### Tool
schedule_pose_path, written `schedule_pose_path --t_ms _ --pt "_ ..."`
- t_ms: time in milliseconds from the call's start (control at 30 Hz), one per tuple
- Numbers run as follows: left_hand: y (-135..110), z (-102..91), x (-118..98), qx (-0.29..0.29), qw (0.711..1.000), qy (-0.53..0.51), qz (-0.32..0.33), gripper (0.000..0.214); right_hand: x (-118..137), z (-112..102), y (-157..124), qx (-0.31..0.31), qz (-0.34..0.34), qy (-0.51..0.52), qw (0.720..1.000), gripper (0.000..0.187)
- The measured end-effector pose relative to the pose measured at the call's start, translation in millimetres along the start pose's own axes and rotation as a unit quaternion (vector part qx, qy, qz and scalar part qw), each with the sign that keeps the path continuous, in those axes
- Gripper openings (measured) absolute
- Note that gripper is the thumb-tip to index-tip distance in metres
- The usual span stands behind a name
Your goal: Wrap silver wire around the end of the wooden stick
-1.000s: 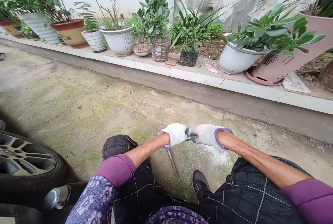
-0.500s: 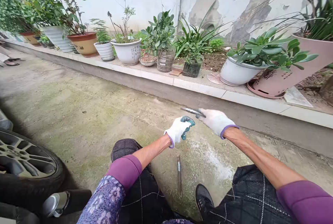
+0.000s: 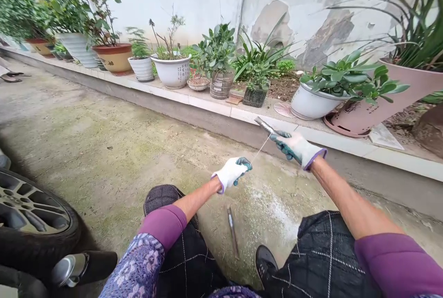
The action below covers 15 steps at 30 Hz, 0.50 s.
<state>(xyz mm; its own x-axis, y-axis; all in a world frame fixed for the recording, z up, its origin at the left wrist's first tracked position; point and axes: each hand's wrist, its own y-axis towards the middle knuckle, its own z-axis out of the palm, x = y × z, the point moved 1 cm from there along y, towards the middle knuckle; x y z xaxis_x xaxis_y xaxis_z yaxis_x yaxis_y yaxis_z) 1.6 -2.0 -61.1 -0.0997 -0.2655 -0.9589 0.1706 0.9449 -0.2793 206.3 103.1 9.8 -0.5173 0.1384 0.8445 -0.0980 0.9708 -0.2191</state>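
Note:
My left hand (image 3: 233, 172), in a white glove with green-coated fingers, is closed on one end of a thin pale string (image 3: 261, 148). The string runs taut up to my right hand (image 3: 296, 146), which wears a matching glove. That hand is wrapped around a short metal rod (image 3: 265, 125), its shiny grey end sticking out up and to the left. A second rod (image 3: 233, 233), dark with a pale patch near its upper end, lies on the concrete between my feet. White powder (image 3: 277, 212) is scattered on the ground below my hands.
Ahead runs a low tiled ledge (image 3: 207, 105) bearing potted plants, among them a white pot (image 3: 172, 72) and a tilted pink planter (image 3: 367, 104). A car wheel (image 3: 31, 208) and a dark flask (image 3: 98, 265) are at the left.
My right hand has raised the rod and moved away from my left hand, tilting the rod more steeply. A taut string now shows between my hands. My left hand has shifted slightly left.

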Motion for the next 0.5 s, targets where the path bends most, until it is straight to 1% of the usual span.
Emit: schedule_pose_path --t_ms 67,100,133,200,233,267,333,367,433,500 --pt "3 -7.0 3 -0.001 0.999 0.049 0.015 0.017 10 -2 -26 0.075 -0.044 0.082 0.993 0.042" --pt "5 -10.5 4 -0.002 0.997 0.075 0.024 0.017 13 -2 -39 0.116 -0.055 0.097 0.987 0.045" --pt "9 -14.1 5 -0.004 0.994 0.101 0.031 0.018 16 -2 -51 0.164 -0.051 0.085 0.981 0.047" --pt "19 -21.4 6 -0.017 0.989 0.144 0.034 0.02 18 1 -71 0.254 -0.031 0.028 0.966 0.046" --pt "25 -24.8 6 -0.035 0.984 0.165 0.048 0.02 17 2 -80 0.292 -0.023 -0.013 0.956 0.044" --pt "30 -27.1 6 -0.021 0.977 0.193 0.084 0.018 15 4 -87 0.317 -0.022 -0.056 0.946 0.041" --pt "36 -30.6 6 -0.034 0.959 0.241 0.143 0.015 9 5 -96 0.341 -0.032 -0.136 0.929 0.035" --pt "38 -31.2 6 -0.039 0.952 0.258 0.159 0.016 6 5 -98 0.344 -0.039 -0.169 0.923 0.033" --pt "38 -30.2 7 -0.048 0.946 0.278 0.162 0.02 -1 5 -99 0.349 -0.047 -0.219 0.91 0.028" --pt "36 -26.2 8 -0.038 0.943 0.294 0.152 0.023 -10 9 -98 0.361 -0.05 -0.25 0.897 0.026"
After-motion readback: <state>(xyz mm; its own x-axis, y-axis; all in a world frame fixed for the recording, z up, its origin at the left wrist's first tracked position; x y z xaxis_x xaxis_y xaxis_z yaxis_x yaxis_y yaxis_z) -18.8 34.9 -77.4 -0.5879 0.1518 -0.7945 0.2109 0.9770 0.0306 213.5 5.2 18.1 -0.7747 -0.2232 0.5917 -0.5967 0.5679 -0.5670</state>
